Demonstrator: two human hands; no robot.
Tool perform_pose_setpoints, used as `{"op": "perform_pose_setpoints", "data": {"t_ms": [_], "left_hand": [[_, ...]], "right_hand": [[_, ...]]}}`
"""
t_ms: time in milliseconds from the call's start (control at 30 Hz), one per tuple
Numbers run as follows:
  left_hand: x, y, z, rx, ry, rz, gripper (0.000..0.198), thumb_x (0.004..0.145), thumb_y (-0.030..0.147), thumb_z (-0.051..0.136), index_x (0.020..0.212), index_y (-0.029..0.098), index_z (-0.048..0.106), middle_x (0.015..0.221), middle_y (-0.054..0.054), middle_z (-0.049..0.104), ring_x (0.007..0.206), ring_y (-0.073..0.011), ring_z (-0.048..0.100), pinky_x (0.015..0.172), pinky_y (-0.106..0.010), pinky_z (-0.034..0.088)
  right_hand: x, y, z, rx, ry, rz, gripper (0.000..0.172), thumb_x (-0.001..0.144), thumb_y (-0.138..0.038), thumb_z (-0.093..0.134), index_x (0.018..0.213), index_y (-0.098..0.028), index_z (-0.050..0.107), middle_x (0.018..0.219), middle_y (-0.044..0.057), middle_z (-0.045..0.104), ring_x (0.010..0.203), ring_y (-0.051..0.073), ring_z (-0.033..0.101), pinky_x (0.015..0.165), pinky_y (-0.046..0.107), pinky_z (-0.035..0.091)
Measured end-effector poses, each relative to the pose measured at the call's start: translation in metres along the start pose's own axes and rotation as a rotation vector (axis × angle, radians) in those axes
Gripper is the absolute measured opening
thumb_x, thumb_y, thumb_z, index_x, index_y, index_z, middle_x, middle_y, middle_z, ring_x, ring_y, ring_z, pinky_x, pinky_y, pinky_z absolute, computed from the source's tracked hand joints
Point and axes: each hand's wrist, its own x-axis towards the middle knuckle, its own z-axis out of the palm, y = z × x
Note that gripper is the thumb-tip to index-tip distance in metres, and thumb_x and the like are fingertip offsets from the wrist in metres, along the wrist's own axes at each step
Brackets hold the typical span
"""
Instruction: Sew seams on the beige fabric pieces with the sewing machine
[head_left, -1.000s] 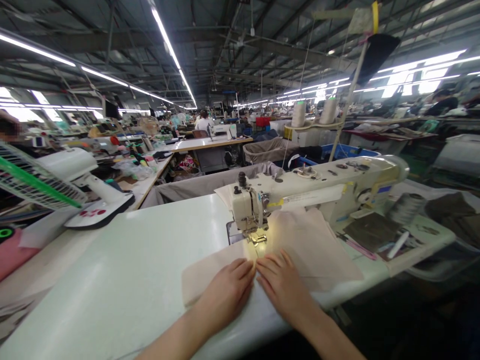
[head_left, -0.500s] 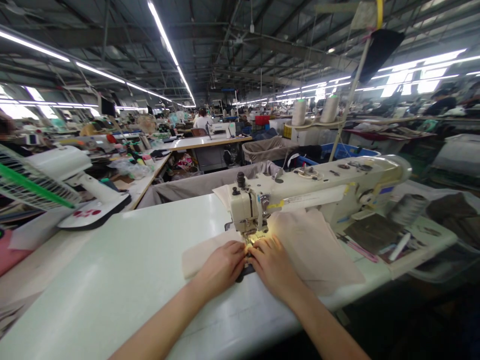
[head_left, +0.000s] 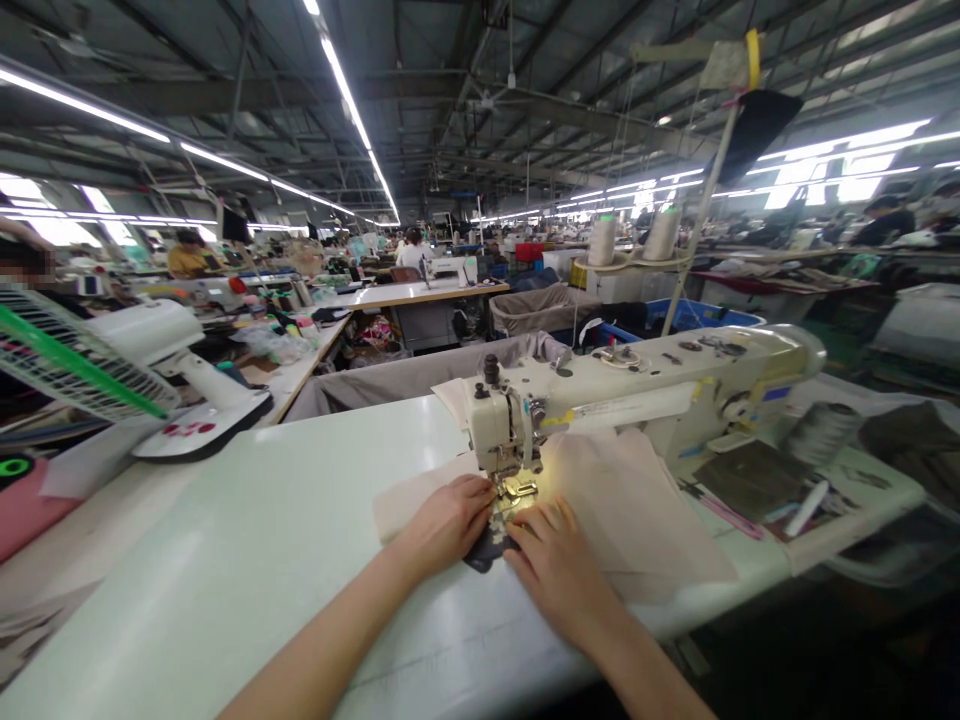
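While both hands rest on the white tabletop, the right hand lies flat, its fingers spread and gripping nothing, on the beige cloth. The left hand bends its fingers loosely, pressing the cloth beside a dark patch. Just beyond is the presser foot of the sewing machine.

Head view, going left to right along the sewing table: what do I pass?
In order: desk fan → left hand → presser foot → right hand → grey thread cone.
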Motion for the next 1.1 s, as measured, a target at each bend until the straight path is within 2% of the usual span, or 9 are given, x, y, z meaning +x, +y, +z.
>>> {"op": "perform_pose_setpoints", "data": {"t_ms": [200, 367, 467, 567, 633, 733, 867, 967, 1100], "left_hand": [[-0.001, 0.000, 0.000, -0.035, 0.003, 0.014, 0.030, 0.103, 0.022, 0.041, 0.112, 0.017, 0.070, 0.116, -0.011, 0.070, 0.112, -0.0238, 0.063, 0.101, -0.038, 0.053], [0.003, 0.000, -0.003, -0.005, -0.033, -0.030, 0.031, 0.102, 0.023, 0.042, 0.110, 0.017, 0.071, 0.110, -0.011, 0.071, 0.105, -0.0246, 0.065, 0.095, -0.038, 0.055], [0.005, -0.006, -0.008, -0.047, -0.065, -0.073, 0.031, 0.098, 0.015, 0.044, 0.110, 0.019, 0.072, 0.114, -0.010, 0.071, 0.107, -0.0230, 0.065, 0.098, -0.036, 0.053], [0.003, -0.013, -0.017, -0.088, -0.087, -0.098, 0.042, 0.092, 0.003, 0.042, 0.117, 0.022, 0.070, 0.123, -0.006, 0.070, 0.115, -0.0196, 0.063, 0.105, -0.032, 0.048], [-0.003, -0.013, -0.026, 0.054, -0.165, -0.207, 0.041, 0.092, 0.004, 0.043, 0.118, 0.023, 0.069, 0.121, -0.006, 0.069, 0.115, -0.0198, 0.063, 0.101, -0.032, 0.049], [-0.015, -0.005, -0.038, 0.354, -0.319, -0.492, 0.028, 0.097, 0.016, 0.045, 0.112, 0.017, 0.068, 0.115, -0.013, 0.067, 0.106, -0.0263, 0.067, 0.087, -0.037, 0.055], [-0.033, 0.014, -0.043, 0.466, -0.379, -0.698, 0.030, 0.098, 0.016, 0.039, 0.108, 0.008, 0.066, 0.104, -0.020, 0.069, 0.097, -0.0322, 0.071, 0.078, -0.041, 0.056], [-0.042, 0.025, -0.041, 0.496, -0.406, -0.773, 0.032, 0.098, 0.014, 0.037, 0.108, 0.007, 0.066, 0.100, -0.021, 0.070, 0.096, -0.0328, 0.072, 0.077, -0.040, 0.055], [-0.045, 0.033, -0.042, 0.497, -0.412, -0.820, 0.033, 0.100, 0.019, 0.037, 0.109, 0.009, 0.066, 0.100, -0.021, 0.071, 0.097, -0.0309, 0.072, 0.079, -0.039, 0.055]], "right_hand": [[-0.005, -0.002, 0.006, 0.023, 0.011, 0.000, 0.020, 0.098, -0.020, 0.060, 0.116, -0.021, 0.066, 0.114, 0.007, 0.069, 0.111, 0.027, 0.061, 0.115, 0.061, 0.030], [-0.006, -0.001, 0.006, 0.035, 0.025, -0.006, 0.020, 0.098, -0.020, 0.059, 0.116, -0.020, 0.066, 0.114, 0.008, 0.069, 0.110, 0.027, 0.061, 0.114, 0.061, 0.030], [-0.008, 0.000, 0.006, 0.050, 0.057, -0.007, 0.019, 0.099, -0.019, 0.056, 0.115, -0.022, 0.066, 0.113, 0.008, 0.069, 0.110, 0.026, 0.062, 0.115, 0.060, 0.029], [-0.011, 0.002, 0.007, 0.054, 0.119, -0.001, 0.020, 0.100, -0.018, 0.053, 0.114, -0.022, 0.066, 0.112, 0.008, 0.069, 0.109, 0.025, 0.062, 0.115, 0.059, 0.028], [-0.013, 0.006, 0.008, 0.049, 0.162, 0.008, 0.022, 0.100, -0.017, 0.050, 0.114, -0.022, 0.066, 0.113, 0.008, 0.069, 0.109, 0.025, 0.062, 0.114, 0.059, 0.030], [-0.016, 0.014, 0.009, 0.071, 0.250, 0.026, 0.027, 0.099, -0.013, 0.046, 0.116, -0.021, 0.065, 0.113, 0.009, 0.068, 0.109, 0.025, 0.061, 0.110, 0.054, 0.037], [-0.021, 0.018, 0.001, 0.194, 0.318, -0.028, 0.038, 0.095, -0.004, 0.041, 0.120, -0.022, 0.065, 0.111, 0.010, 0.064, 0.108, 0.024, 0.058, 0.100, 0.045, 0.046], [-0.026, 0.011, -0.008, 0.265, 0.245, -0.145, 0.046, 0.090, 0.001, 0.039, 0.119, -0.023, 0.066, 0.106, 0.008, 0.062, 0.104, 0.023, 0.056, 0.096, 0.043, 0.046], [-0.033, -0.001, -0.014, 0.238, 0.086, -0.224, 0.047, 0.083, 0.006, 0.041, 0.104, -0.023, 0.070, 0.099, 0.005, 0.061, 0.096, 0.021, 0.054, 0.105, 0.048, 0.038]]}}
